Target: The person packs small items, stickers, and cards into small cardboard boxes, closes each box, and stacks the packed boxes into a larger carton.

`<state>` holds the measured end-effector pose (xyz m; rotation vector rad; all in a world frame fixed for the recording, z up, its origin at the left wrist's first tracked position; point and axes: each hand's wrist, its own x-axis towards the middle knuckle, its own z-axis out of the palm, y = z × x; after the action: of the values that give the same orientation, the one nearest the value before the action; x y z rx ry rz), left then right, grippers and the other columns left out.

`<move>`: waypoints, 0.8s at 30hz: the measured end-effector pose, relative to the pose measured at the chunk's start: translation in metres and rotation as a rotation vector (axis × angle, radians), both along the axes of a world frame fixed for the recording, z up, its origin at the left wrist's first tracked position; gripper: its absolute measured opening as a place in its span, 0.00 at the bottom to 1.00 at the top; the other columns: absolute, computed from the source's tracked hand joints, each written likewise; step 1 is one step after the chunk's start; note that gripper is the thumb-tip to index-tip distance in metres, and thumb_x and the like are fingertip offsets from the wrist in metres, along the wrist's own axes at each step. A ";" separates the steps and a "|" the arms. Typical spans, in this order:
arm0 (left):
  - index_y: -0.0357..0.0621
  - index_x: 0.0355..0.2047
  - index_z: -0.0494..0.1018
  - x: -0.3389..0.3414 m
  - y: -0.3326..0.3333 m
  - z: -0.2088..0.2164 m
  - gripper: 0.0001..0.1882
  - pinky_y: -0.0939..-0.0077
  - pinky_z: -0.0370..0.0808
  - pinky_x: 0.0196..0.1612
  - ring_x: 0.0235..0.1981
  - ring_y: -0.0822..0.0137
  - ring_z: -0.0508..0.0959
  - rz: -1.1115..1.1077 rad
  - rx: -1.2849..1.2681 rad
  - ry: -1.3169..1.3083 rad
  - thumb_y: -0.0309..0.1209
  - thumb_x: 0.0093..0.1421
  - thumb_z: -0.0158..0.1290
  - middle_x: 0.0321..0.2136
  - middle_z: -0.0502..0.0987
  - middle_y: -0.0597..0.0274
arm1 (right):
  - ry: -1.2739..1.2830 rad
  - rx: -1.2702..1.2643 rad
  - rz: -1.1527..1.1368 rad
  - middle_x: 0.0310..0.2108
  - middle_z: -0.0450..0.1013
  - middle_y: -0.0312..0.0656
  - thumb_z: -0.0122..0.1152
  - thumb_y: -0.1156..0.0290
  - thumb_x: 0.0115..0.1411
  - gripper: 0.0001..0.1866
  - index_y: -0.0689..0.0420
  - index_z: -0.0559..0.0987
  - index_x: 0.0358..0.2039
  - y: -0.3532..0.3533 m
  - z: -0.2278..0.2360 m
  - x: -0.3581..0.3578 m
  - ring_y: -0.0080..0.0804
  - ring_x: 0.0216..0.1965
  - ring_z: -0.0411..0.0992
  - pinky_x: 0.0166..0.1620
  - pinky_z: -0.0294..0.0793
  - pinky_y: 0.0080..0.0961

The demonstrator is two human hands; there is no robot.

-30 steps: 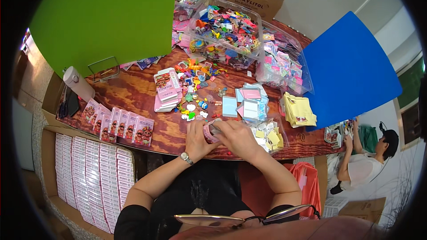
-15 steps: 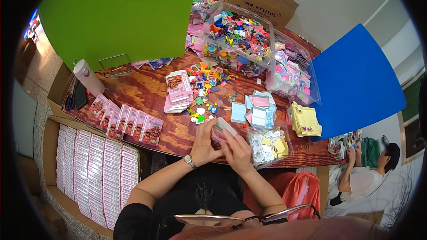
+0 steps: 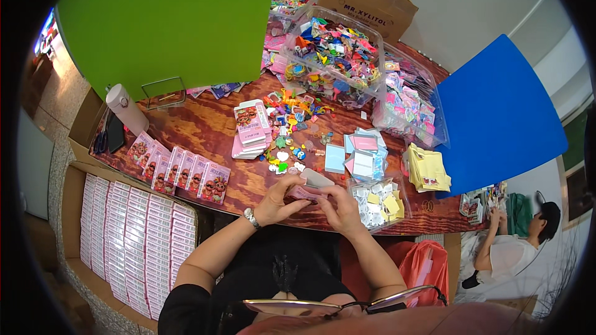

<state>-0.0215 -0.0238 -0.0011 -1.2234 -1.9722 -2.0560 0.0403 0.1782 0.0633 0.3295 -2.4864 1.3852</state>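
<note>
A small pink box [image 3: 303, 193] is up in both hands, over the middle of the front edge of the bench [image 3: 195, 127]. The left hand [image 3: 276, 203] is clamped on it from the left, thumb on the near side. The right hand [image 3: 341, 209] has thumb and fingertips at its right end; whether they pinch it I cannot tell. Wood-grain top shows from the hands leftward to the row of pink boxes [image 3: 183, 174] leaning along the left front edge, giving that side some room. The right side is tighter: a clear tray [image 3: 405, 216] of white and yellow pieces sits at the front edge, just beside the right hand.

The held box looks pink with printing, too small to make out, and a pale grey-white piece [image 3: 317, 178] stands up at its far side; flap or separate card, I cannot tell.

Beyond the hands, loose toys [image 3: 292, 127] spread beside a stack of pink cartons [image 3: 250, 133], with pale blue and pink cards [image 3: 365, 155] to the right. Clear bins [image 3: 379, 77] of trinkets line the far edge; a flask [image 3: 127, 110] stands near the left end.
</note>
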 end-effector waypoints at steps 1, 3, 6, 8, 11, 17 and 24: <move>0.50 0.58 0.60 -0.001 -0.002 0.001 0.31 0.71 0.74 0.52 0.52 0.69 0.73 -0.014 -0.019 -0.005 0.20 0.58 0.62 0.50 0.69 0.59 | 0.117 0.109 0.095 0.36 0.77 0.46 0.63 0.79 0.61 0.16 0.61 0.74 0.49 0.002 0.002 -0.005 0.36 0.35 0.77 0.39 0.76 0.28; 0.49 0.56 0.60 0.000 -0.006 -0.003 0.29 0.72 0.74 0.51 0.51 0.70 0.73 -0.025 -0.039 -0.010 0.19 0.59 0.61 0.50 0.68 0.60 | 0.234 0.217 0.192 0.33 0.77 0.44 0.62 0.80 0.62 0.17 0.61 0.71 0.52 0.002 0.006 -0.009 0.28 0.31 0.75 0.36 0.75 0.23; 0.46 0.53 0.63 0.005 -0.007 -0.014 0.25 0.70 0.74 0.50 0.48 0.67 0.75 -0.054 0.028 -0.220 0.25 0.60 0.62 0.46 0.72 0.59 | 0.244 0.243 0.249 0.37 0.78 0.44 0.60 0.79 0.64 0.17 0.61 0.71 0.53 -0.002 0.006 -0.006 0.24 0.34 0.76 0.36 0.75 0.22; 0.45 0.54 0.63 0.008 -0.007 -0.017 0.23 0.70 0.74 0.51 0.50 0.69 0.74 -0.067 0.092 -0.299 0.24 0.61 0.61 0.48 0.70 0.59 | -0.019 -0.166 0.097 0.36 0.78 0.46 0.62 0.77 0.62 0.12 0.61 0.77 0.46 -0.012 0.007 0.001 0.37 0.37 0.78 0.39 0.79 0.28; 0.48 0.55 0.59 0.009 -0.007 -0.014 0.25 0.72 0.75 0.51 0.52 0.70 0.73 -0.076 0.045 -0.222 0.19 0.62 0.57 0.50 0.69 0.60 | -0.159 -0.344 -0.058 0.40 0.79 0.46 0.61 0.78 0.62 0.09 0.62 0.79 0.44 -0.021 0.020 -0.004 0.36 0.40 0.80 0.42 0.80 0.29; 0.48 0.60 0.54 0.014 -0.004 -0.010 0.31 0.71 0.74 0.51 0.51 0.68 0.74 0.020 0.070 -0.158 0.18 0.62 0.56 0.51 0.69 0.56 | 0.235 0.168 0.037 0.47 0.78 0.47 0.61 0.78 0.61 0.13 0.60 0.80 0.48 -0.016 0.017 -0.011 0.39 0.45 0.80 0.48 0.80 0.35; 0.47 0.62 0.52 0.014 -0.008 -0.010 0.32 0.70 0.73 0.53 0.52 0.68 0.73 -0.022 0.083 -0.308 0.19 0.63 0.55 0.53 0.70 0.54 | 0.125 0.082 0.237 0.46 0.79 0.47 0.63 0.76 0.61 0.13 0.59 0.81 0.47 -0.013 0.027 -0.015 0.40 0.45 0.79 0.47 0.79 0.29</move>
<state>-0.0078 -0.0314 -0.0108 -0.9660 -1.9689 -2.4361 0.0256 0.1648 0.0908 0.7255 -2.4679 1.3031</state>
